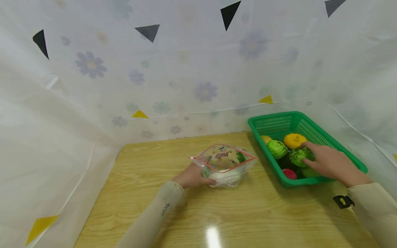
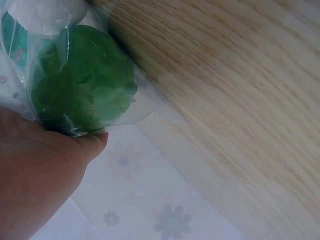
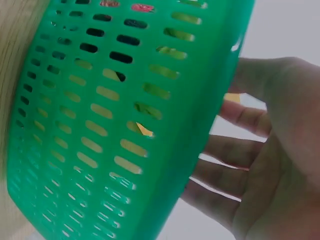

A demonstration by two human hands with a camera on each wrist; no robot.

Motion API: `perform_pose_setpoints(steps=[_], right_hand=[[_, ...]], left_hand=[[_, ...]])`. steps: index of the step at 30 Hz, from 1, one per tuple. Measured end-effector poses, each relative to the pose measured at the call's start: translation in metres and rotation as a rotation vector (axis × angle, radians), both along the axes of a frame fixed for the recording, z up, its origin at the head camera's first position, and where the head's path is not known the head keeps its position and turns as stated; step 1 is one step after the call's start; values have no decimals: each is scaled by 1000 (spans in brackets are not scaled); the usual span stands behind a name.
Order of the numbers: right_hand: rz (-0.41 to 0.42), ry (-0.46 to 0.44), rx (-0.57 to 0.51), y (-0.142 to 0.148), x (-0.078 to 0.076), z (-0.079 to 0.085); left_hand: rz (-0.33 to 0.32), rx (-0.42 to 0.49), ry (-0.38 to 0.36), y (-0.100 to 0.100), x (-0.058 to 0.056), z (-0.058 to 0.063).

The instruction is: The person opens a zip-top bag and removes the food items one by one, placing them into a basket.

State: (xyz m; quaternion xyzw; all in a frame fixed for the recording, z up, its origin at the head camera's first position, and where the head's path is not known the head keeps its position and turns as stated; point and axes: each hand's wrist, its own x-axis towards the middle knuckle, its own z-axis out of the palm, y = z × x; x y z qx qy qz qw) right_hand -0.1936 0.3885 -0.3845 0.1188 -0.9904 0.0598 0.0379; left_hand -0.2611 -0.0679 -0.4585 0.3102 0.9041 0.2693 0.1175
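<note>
My left hand (image 1: 194, 176) grips the side of a clear zip bag (image 1: 238, 172) with a red-edged mouth that gapes upward. Inside the bag lie a pale white item (image 1: 226, 177) and a round green vegetable (image 2: 85, 80), pressed against the plastic in the left wrist view. Over the green basket (image 1: 263, 120), my right hand (image 1: 330, 162) has thumb and fingers around a veined green cabbage (image 1: 299, 157). The right wrist view has this hand (image 3: 270, 145) beyond the basket's rim, and the basket wall hides the cabbage there.
Beside the held one sit another small cabbage (image 1: 277, 148), a yellow pumpkin (image 1: 294, 140) and a red item (image 1: 289, 174) in the basket. The basket stands at the right of the wooden table (image 1: 198, 213). A flower-print sheet (image 1: 192, 75) hangs behind and at both sides.
</note>
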Motion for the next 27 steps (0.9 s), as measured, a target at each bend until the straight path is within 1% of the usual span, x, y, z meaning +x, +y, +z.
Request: perform_pose_setpoints(steps=[3,6,10,14,18,21,22,25,27], right_hand=[[-18,1,24,2,1,0],[-25,35,43,2,1,-1],[0,138,43,-5,2,-1],[65,267,33,-26,2,3],[197,410,-26,-59,2,11],[339,515,-86,-88,0,17],[386,535,-106,-98,-1,19],[510,543,-157,-129,0,23],[583,508,-194,-150,1,25]], left_hand=[[-1,3,-2,0,1,1],[-4,3,-1,0,1,1],[-10,-2,8,0,2,2],[-5,6,0,0,2,4],[4,12,-10,-1,3,5],[13,8,-17,0,2,5],[18,5,-22,0,2,5],[20,4,-27,0,1,6],[20,4,-23,0,1,7]])
